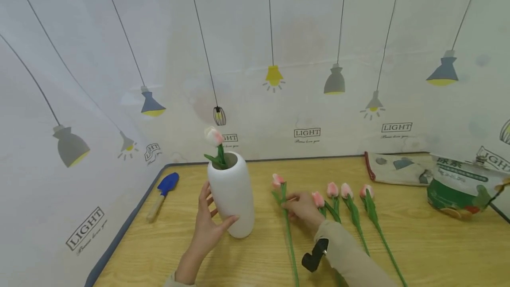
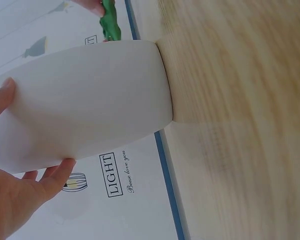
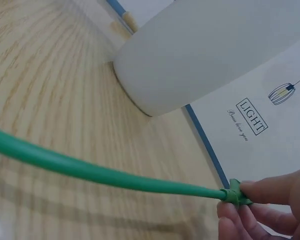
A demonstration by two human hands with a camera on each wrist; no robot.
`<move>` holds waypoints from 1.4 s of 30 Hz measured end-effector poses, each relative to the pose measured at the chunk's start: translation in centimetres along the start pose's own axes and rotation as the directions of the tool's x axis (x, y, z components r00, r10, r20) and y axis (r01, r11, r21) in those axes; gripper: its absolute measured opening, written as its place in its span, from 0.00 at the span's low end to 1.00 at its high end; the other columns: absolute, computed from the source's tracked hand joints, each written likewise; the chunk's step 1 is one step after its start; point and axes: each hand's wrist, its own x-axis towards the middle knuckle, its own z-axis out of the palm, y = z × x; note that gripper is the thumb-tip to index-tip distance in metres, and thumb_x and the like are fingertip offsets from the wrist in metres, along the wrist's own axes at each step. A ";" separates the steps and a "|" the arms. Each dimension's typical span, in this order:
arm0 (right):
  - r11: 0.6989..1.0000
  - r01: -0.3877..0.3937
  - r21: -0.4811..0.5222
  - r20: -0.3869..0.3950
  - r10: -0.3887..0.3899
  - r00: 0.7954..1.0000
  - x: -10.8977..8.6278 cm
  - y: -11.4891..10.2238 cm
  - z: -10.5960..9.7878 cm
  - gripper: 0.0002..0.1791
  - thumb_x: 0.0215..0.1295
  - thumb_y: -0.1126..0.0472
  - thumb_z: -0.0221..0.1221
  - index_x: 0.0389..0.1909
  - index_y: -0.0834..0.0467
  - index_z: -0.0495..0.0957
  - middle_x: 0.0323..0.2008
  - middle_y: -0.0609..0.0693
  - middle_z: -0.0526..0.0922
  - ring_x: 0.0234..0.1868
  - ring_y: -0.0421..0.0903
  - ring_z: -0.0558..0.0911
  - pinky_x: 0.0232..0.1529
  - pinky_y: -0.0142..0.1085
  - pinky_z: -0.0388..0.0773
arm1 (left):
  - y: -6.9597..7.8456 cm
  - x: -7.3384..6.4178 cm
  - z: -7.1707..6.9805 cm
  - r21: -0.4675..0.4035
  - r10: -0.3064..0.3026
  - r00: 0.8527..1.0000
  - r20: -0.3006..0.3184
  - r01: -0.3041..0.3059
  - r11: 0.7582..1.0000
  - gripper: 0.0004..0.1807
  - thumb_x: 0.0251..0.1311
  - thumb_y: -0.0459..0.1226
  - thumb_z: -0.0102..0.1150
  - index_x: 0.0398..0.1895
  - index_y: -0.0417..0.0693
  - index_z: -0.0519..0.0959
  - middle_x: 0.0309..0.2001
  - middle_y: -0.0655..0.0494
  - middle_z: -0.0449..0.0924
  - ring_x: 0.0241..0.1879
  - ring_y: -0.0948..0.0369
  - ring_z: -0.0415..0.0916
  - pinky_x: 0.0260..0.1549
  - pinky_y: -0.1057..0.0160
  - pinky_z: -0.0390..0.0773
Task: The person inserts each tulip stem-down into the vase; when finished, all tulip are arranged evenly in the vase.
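Observation:
A tall white vase (image 1: 233,198) stands upright on the table, with one pink-and-white tulip (image 1: 214,136) in its mouth. My left hand (image 1: 209,225) holds the vase from its left side, thumb across the front; the left wrist view shows the fingers curved about its wall. To the right of the vase, my right hand (image 1: 303,207) pinches a second tulip by its green stem (image 1: 289,238) just below the leaves. That stem (image 3: 115,177) runs over the wood in the right wrist view, and its bloom is out of sight there.
Several pink tulips (image 1: 346,191) lie to the right of my right hand. A blue trowel (image 1: 168,183) with a wooden handle lies at the left edge. Back right are a folded cloth (image 1: 398,169) and a green-and-white bag (image 1: 458,189). A printed sheet (image 1: 247,56) hangs behind the table.

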 end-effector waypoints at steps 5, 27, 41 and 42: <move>0.998 0.019 0.057 -0.029 -0.018 0.999 0.2 -1.0 -1.6 0.19 0.52 0.65 0.60 0.46 0.67 0.73 0.25 0.55 0.79 0.16 0.41 0.76 0.20 0.36 0.78 | 0.0 0.2 0.1 0.002 -0.023 1.000 0.005 0.023 1.000 0.59 0.39 0.34 0.69 0.68 0.56 0.37 0.65 0.39 0.48 0.59 0.38 0.58 0.49 0.42 0.71; 0.937 0.335 0.101 -0.033 -0.334 0.942 0.2 -6.4 -6.1 0.22 0.57 0.59 0.59 0.52 0.61 0.68 0.36 0.52 0.76 0.26 0.40 0.80 0.29 0.38 0.80 | 0.1 0.2 0.1 0.007 0.011 1.000 0.008 -0.011 1.000 0.58 0.40 0.39 0.69 0.68 0.60 0.36 0.65 0.40 0.49 0.58 0.39 0.58 0.48 0.42 0.71; 0.854 0.486 0.187 -0.076 -0.481 0.873 -0.3 -12.2 -6.2 0.23 0.56 0.58 0.59 0.53 0.59 0.69 0.32 0.45 0.76 0.27 0.40 0.81 0.27 0.35 0.81 | -0.1 0.1 0.1 -0.009 -0.029 1.000 0.010 0.029 1.000 0.60 0.39 0.37 0.70 0.68 0.60 0.36 0.66 0.41 0.48 0.59 0.40 0.58 0.49 0.42 0.70; 0.848 0.493 0.195 -0.074 -0.488 0.870 -0.3 -12.6 -6.2 0.23 0.56 0.57 0.59 0.53 0.58 0.69 0.33 0.45 0.76 0.27 0.41 0.81 0.27 0.35 0.81 | -0.1 0.1 0.1 -0.006 -0.026 1.000 0.008 0.026 1.000 0.60 0.39 0.37 0.70 0.68 0.61 0.36 0.66 0.41 0.48 0.59 0.40 0.58 0.49 0.42 0.70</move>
